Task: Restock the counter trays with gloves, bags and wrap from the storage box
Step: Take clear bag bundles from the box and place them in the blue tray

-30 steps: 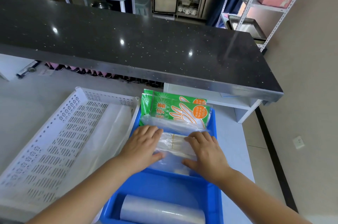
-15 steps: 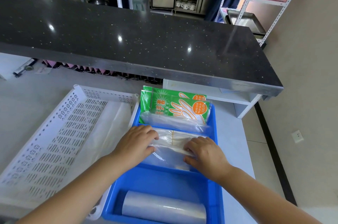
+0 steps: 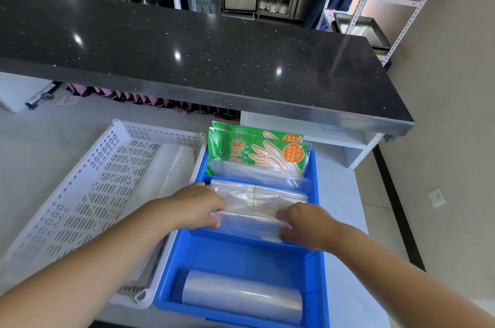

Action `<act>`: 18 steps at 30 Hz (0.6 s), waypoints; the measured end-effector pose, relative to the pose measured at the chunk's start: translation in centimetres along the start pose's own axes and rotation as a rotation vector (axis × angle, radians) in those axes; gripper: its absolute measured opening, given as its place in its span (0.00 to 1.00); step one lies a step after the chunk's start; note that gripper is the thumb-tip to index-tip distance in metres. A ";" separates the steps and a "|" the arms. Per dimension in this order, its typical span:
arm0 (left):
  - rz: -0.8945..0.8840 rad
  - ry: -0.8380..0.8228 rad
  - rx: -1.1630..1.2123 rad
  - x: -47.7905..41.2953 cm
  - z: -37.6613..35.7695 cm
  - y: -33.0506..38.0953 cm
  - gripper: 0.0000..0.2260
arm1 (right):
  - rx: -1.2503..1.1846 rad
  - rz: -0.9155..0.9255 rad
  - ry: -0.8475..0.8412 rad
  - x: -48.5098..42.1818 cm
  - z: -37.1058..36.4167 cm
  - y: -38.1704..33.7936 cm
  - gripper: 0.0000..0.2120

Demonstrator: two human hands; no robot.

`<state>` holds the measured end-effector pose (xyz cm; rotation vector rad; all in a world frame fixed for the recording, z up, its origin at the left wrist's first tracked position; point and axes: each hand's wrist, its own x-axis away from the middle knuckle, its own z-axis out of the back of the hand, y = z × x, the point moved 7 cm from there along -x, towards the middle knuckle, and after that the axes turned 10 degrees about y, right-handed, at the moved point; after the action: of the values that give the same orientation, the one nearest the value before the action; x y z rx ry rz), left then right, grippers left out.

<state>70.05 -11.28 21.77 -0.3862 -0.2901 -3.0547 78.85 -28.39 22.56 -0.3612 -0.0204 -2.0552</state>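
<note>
The left hand (image 3: 198, 207) and right hand (image 3: 302, 223) clamp the bags (image 3: 254, 202) mid-tray (image 3: 241, 255); the slick plastic could slip and spill.

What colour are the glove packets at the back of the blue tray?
Bright green glove packets with orange circles and a pale hand picture, seen in the head view.

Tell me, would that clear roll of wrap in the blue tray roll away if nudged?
Probably: the roll of wrap lies on its side, a smooth cylinder, so it could roll, though the walls of the blue tray would likely stop it. Its glossy film looks slippery to grip.
</note>
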 end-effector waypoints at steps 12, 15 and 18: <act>0.041 0.103 0.243 0.5 1.8 -1.2 0.15 | 0.089 0.011 0.105 0.9 0.0 0.5 0.15; 0.034 0.149 0.223 0.8 2.0 -1.3 0.13 | 0.114 0.020 0.133 0.7 0.5 0.3 0.16; 0.036 0.226 0.223 1.0 2.0 -1.3 0.09 | 0.074 0.008 0.176 0.2 1.0 -0.2 0.16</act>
<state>69.47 -9.65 23.69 -0.0337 -0.5948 -2.9495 78.85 -28.36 23.58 -0.1331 0.0121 -2.0654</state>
